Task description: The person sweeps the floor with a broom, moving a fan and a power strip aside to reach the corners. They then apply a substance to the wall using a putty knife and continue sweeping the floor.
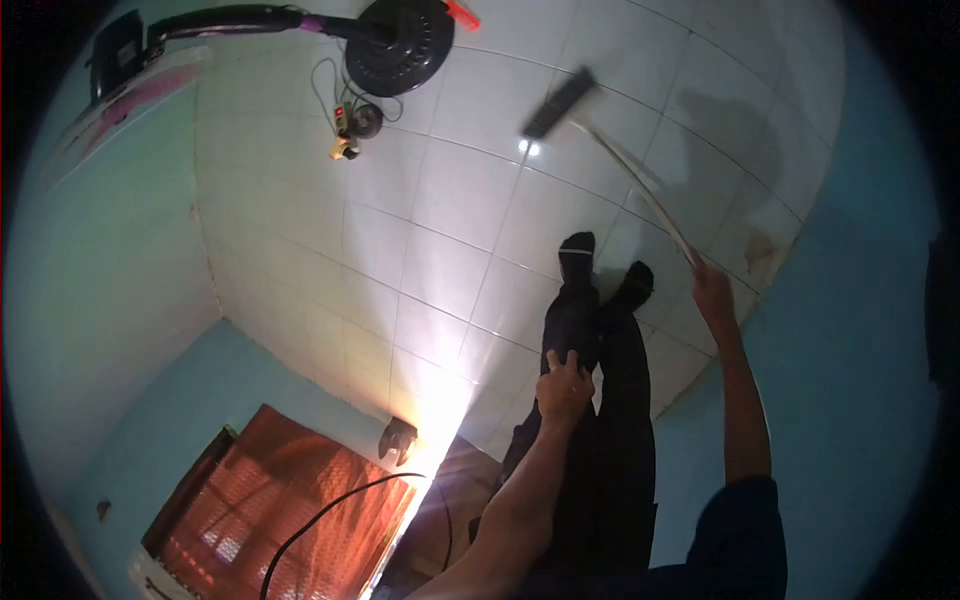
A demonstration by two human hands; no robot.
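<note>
My right hand (712,293) is closed round the upper end of a long pale stick, the handle of a broom (640,185). Its dark, wide head (559,104) rests on the white tiled floor in front of me, slightly blurred. My left hand (565,393) lies on my left leg near the knee, fingers apart, holding nothing. Below the hands are my legs in dark trousers (625,390) and my feet in dark socks (577,250).
A black round fan base (400,55) stands at the upper left, with a red object (462,14) beside it. Nearby lie a power strip (343,120) and cables. An orange curtain (290,500) hangs at lower left near a bright light. A blue wall (830,400) runs along my right.
</note>
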